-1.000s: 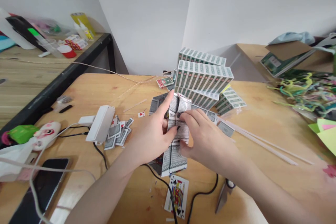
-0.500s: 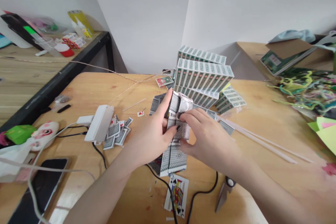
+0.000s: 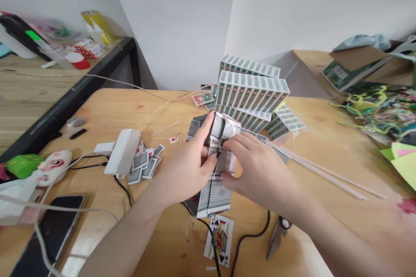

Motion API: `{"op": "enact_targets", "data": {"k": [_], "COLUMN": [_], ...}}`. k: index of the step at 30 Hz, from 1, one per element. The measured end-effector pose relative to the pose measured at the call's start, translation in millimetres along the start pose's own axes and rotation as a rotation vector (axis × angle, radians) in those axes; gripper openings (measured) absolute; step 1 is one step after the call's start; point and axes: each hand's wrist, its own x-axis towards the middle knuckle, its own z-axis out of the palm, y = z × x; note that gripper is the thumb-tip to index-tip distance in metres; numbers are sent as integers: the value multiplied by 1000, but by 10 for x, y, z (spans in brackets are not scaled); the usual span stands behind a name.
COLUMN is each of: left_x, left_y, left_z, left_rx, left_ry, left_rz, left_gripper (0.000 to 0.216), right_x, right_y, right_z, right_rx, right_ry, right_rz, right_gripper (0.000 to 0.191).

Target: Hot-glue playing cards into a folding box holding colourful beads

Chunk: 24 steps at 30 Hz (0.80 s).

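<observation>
Between my hands, above the table, is a structure made of playing cards [image 3: 219, 194], their grey patterned backs facing me. My left hand [image 3: 191, 164] grips its left side, with the index finger stretched up along the edge and the thumb across the front. On the right side my right hand [image 3: 253, 160] is closed, its fingertips and thumb pressing the card surface near the middle. Part of the structure is hidden by my fingers. Just below it a jack of spades card [image 3: 222, 238] lies face up on the table, with a black cable across its left side.
Stacked card boxes [image 3: 253, 91] stand behind my hands. Cut card pieces [image 3: 146, 164] lie beside a white power strip [image 3: 121, 151]. Scissors [image 3: 277, 236] rest near my right forearm. Clear sticks [image 3: 325, 173] lie right, a phone [image 3: 48, 238] lower left.
Both hands keep nearly the same hold on the card structure. My left thumb has shifted slightly to the left. The camera view has moved a little.
</observation>
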Motion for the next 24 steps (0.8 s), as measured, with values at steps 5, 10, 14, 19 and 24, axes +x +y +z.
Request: {"op": "enact_targets", "data": {"k": [5, 10, 14, 19, 24], "left_x": [1, 1, 16, 100, 158], "left_y": [-8, -32, -81, -142, -179], "left_z": [5, -3, -61, -137, -101], "left_rx": [6, -16, -123, -211, -166], "left_ry": [6, -12, -48, -76, 53], "left_rz": [3, 1, -4, 50, 90], "left_gripper": [82, 80, 78, 89, 77], "right_x": [16, 25, 20, 27, 30], "right_y": [-7, -11, -23, -46, -44], "right_z": [6, 9, 21, 48, 68], "right_rx": [-7, 8, 39, 72, 106], "right_ry": [6, 5, 15, 23, 15], "right_rz": [-3, 0, 6, -12, 8], "right_gripper": [16, 17, 19, 21, 20]}}
